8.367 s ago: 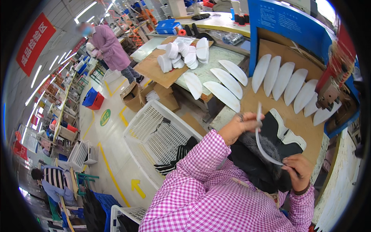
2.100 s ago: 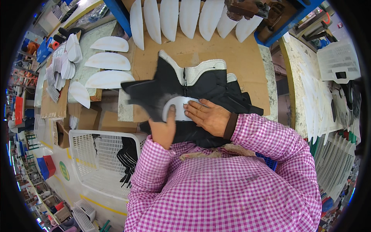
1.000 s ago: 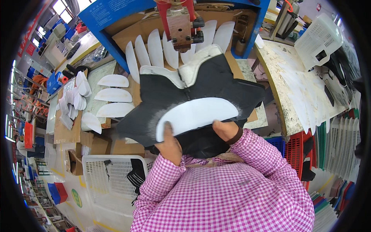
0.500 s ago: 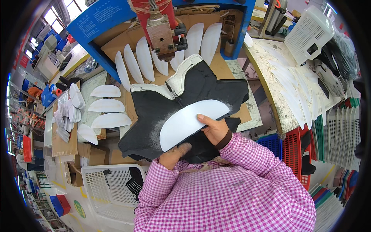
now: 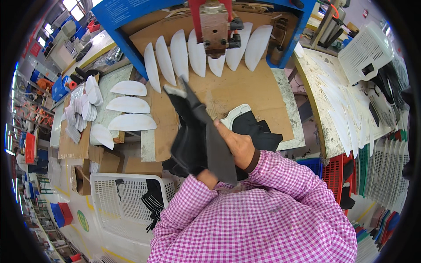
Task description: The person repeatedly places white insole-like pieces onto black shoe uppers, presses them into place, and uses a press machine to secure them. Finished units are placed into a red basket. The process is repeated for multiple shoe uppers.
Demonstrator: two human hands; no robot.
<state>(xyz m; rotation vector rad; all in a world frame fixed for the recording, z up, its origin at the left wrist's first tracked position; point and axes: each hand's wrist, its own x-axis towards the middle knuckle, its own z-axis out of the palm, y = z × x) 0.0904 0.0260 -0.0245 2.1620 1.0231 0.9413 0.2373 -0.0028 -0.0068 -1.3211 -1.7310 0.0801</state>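
Observation:
Raised on edge in front of my body is a folded black fabric piece (image 5: pixel 188 140) with a whitish tip at its far end. My right hand (image 5: pixel 239 147) is closed on its right side, along a dark grey, flat panel (image 5: pixel 218 153). Whether that panel is the back of the white half-moon sheet or part of the fabric, I cannot tell. My left hand (image 5: pixel 207 179) grips the piece low down, its fingers mostly hidden behind the fabric. More black fabric with a white-lined edge (image 5: pixel 237 115) lies to the right on the cardboard (image 5: pixel 263 96).
White half-moon sheets (image 5: pixel 179 55) stand fanned at the back under a red press head (image 5: pixel 215 37) in a blue frame (image 5: pixel 127 52). More half-moon sheets (image 5: pixel 128 104) lie at left. A white basket (image 5: pixel 127 177) stands below; a worktable (image 5: pixel 320 131) is at right.
The black piece, spread flat earlier with the white half-moon sheet on top, is now lifted and turned on edge. The sheet's white face no longer shows, and more of the cardboard is uncovered.

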